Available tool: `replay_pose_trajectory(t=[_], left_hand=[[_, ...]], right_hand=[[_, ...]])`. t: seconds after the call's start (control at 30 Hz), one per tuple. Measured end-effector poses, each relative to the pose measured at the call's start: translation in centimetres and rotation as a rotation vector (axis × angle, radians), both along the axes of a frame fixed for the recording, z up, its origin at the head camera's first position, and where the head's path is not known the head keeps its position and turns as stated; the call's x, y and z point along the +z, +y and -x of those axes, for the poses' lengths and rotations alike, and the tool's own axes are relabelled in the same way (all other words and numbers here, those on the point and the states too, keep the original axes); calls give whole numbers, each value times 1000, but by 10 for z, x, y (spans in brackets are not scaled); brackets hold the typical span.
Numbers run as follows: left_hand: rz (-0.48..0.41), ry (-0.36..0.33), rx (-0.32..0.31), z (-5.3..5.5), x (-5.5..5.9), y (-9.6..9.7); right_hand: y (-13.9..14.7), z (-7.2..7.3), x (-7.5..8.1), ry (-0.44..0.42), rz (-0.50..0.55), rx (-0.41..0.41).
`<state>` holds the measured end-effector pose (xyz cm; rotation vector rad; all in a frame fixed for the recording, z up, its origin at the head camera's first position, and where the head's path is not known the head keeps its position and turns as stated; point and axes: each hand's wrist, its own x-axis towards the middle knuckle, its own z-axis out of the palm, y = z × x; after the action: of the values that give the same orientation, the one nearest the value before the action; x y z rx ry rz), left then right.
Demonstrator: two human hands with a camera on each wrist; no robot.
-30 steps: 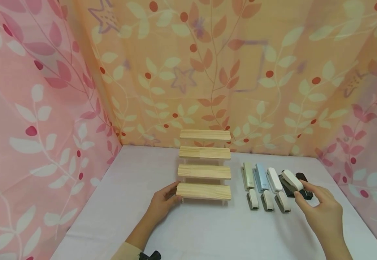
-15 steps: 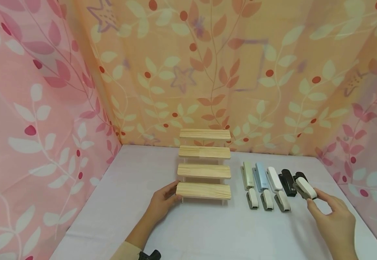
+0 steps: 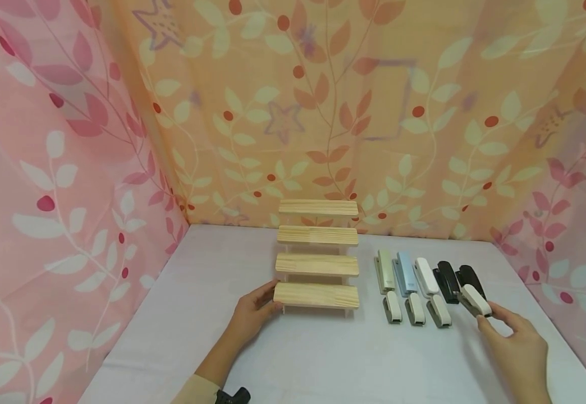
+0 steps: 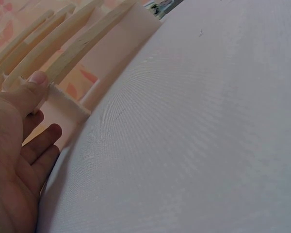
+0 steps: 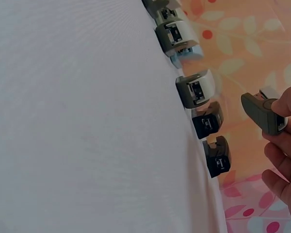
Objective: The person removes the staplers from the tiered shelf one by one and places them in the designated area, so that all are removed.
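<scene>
A tiered rack with pale wooden shelves (image 3: 318,264) stands mid-table. My left hand (image 3: 255,307) grips the left end of its lowest shelf; in the left wrist view the thumb (image 4: 37,79) lies on the board's end. Between thumb and fingers, my right hand (image 3: 520,342) pinches a small white and grey stapler (image 3: 476,300). In the right wrist view that stapler (image 5: 263,114) is raised off the table. It overlaps the front of the rightmost black stapler (image 3: 470,275) in the head view, with another black stapler (image 3: 447,280) to its left.
Left of the black ones, a back row holds a green stapler (image 3: 386,272), a blue stapler (image 3: 406,273) and a white stapler (image 3: 426,277). Several small white and grey staplers (image 3: 415,310) line up before them. Floral curtains (image 3: 222,140) enclose the white table (image 3: 172,336).
My right hand has carried the small stapler rightward and slightly nearer, off the left black stapler, to the front of the rightmost one. My left hand stays on the rack.
</scene>
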<state>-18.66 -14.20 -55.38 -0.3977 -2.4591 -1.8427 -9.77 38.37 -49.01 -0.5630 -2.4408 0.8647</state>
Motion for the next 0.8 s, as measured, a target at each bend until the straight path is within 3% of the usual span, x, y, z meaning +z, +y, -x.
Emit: replay_pose_trajectory(t=[0.2,0.4,0.57,0.8], left_hand=[[-17,-18,7,0,0,1],[-31,-40,26,1,2,2],[-15,-33,7,-1,1,0],[2,-32,2,1,2,-1]], right_hand=[[7,0,-9,-34,-42,31],[13,2,-17,-104,15,56],[15,4,-20,-163,56,53],[15,6,-26,-163,45,69]])
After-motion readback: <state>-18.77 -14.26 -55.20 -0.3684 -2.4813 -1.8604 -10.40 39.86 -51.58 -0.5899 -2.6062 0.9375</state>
